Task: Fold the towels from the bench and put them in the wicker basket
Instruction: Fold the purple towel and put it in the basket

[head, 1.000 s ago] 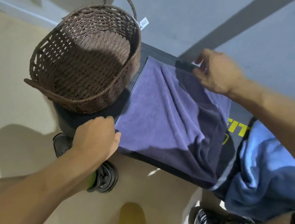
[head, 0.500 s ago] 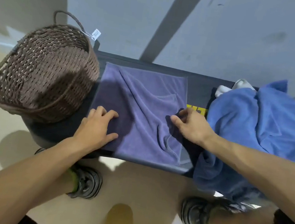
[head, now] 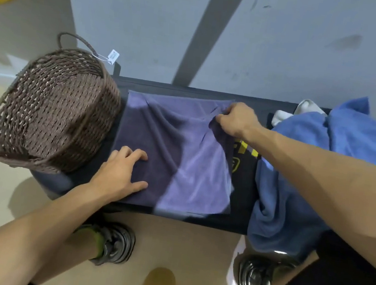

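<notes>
A purple towel point(head: 187, 156) lies spread over the black bench point(head: 242, 198), creased across its middle. My left hand point(head: 122, 171) rests flat on the towel's near left part, fingers spread. My right hand point(head: 236, 120) pinches the towel's far right corner, bunching the cloth there. The brown wicker basket point(head: 48, 113) stands tilted on the bench's left end, its open inside showing nothing in it. To the right a heap of blue towels point(head: 324, 161) covers the bench and hangs over its front edge.
A white cloth point(head: 292, 113) peeks out behind the blue heap. A grey wall runs right behind the bench. My two shoes point(head: 114, 243) stand on the beige floor before the bench. A paper tag point(head: 112, 56) hangs from the basket handle.
My right hand has moved from the towel's right middle up to its far right corner and taken hold of it. My left hand stayed pressed on the near left part.
</notes>
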Demonstrator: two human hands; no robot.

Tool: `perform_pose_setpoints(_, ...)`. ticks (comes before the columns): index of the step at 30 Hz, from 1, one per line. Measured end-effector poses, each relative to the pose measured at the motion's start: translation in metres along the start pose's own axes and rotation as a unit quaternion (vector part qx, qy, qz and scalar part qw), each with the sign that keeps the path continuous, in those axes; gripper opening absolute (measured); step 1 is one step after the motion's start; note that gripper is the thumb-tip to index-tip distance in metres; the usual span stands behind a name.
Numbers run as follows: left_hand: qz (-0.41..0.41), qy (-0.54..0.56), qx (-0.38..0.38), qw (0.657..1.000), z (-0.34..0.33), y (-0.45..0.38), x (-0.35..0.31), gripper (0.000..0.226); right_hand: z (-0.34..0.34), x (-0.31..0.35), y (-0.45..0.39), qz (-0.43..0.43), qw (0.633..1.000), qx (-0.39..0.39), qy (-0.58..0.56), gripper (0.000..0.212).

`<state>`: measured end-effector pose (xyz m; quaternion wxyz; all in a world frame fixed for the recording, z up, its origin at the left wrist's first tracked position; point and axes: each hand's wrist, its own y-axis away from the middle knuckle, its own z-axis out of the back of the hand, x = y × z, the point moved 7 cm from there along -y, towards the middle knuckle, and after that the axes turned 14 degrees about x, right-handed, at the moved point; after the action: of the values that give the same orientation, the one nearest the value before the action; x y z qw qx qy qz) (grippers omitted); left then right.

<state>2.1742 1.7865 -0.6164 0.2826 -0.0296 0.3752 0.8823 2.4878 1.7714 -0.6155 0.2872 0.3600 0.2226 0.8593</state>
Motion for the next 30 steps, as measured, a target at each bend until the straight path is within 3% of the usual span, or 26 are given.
perform_pose_setpoints(3,0.004,-0.016,0.052,0.999,0.005,-0.008,-0.002,0.064,0.020,-0.010,-0.008,-0.021,0.999,-0.047,-0.015,0.027)
perform_pose_setpoints(9,0.029,-0.088,0.242,0.966,0.044,-0.047,-0.013,0.035,0.017,-0.017,-0.026,-0.031,0.999,0.021,0.019,0.030)
perform_pose_setpoints(11,0.009,-0.095,0.202,0.975,0.073,-0.065,-0.021,0.030,0.021,-0.013,-0.031,-0.034,0.999,0.023,0.027,0.029)
perform_pose_setpoints(14,-0.068,-0.088,0.017,0.994,0.119,-0.092,-0.035,0.016,0.028,-0.006,-0.036,-0.029,0.997,0.014,0.071,0.019)
perform_pose_setpoints(16,-0.134,-0.047,-0.040,0.989,0.133,-0.106,-0.043,0.019,0.030,0.000,-0.038,-0.009,0.995,0.008,0.101,0.017)
perform_pose_setpoints(18,-0.166,-0.038,-0.059,0.984,0.138,-0.122,-0.044,0.024,0.031,0.005,-0.039,0.025,0.992,0.004,0.123,0.023)
perform_pose_setpoints(22,-0.157,-0.061,-0.051,0.984,0.132,-0.152,-0.032,0.035,0.030,0.006,-0.044,0.070,0.989,0.019,0.125,0.021)
perform_pose_setpoints(30,-0.136,-0.026,-0.033,0.990,0.136,-0.170,-0.017,0.024,0.036,0.003,-0.056,0.061,0.994,0.037,0.081,0.022)
